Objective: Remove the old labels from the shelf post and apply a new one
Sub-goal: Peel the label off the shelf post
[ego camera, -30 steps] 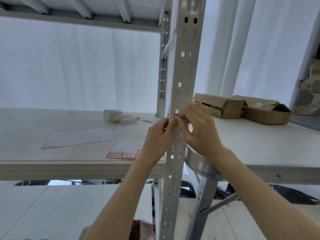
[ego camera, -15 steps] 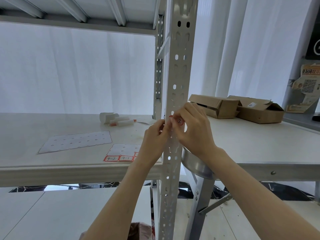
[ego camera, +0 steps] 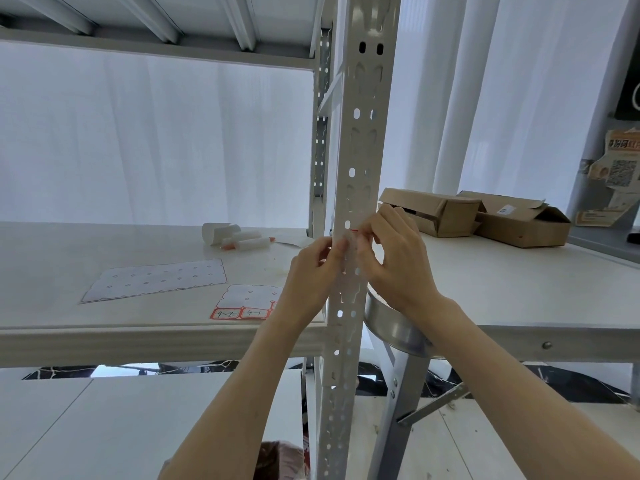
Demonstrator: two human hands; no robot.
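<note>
A grey perforated shelf post (ego camera: 360, 140) runs upright through the middle of the view. A small red-edged label (ego camera: 354, 231) sits on the post at hand height, mostly hidden by fingers. My left hand (ego camera: 308, 271) is at the post's left side, fingertips curled against the post. My right hand (ego camera: 394, 261) comes from the right, its thumb and fingers pinching the label at the post. A label sheet (ego camera: 244, 303) with red-bordered labels marked 4-2 and 4-1 lies on the shelf board (ego camera: 69, 334) left of the post.
A used backing sheet (ego camera: 156, 278) lies on the board, and marker pens with a paper roll (ego camera: 235, 237) sit further back. Two cardboard boxes (ego camera: 474, 216) rest on the table at right. A metal bowl (ego camera: 394, 323) sits just behind the post.
The camera has tilted and shifted a little. Both hands stay at the same spot on the post; the fingers of my right hand now cover more of the label.
</note>
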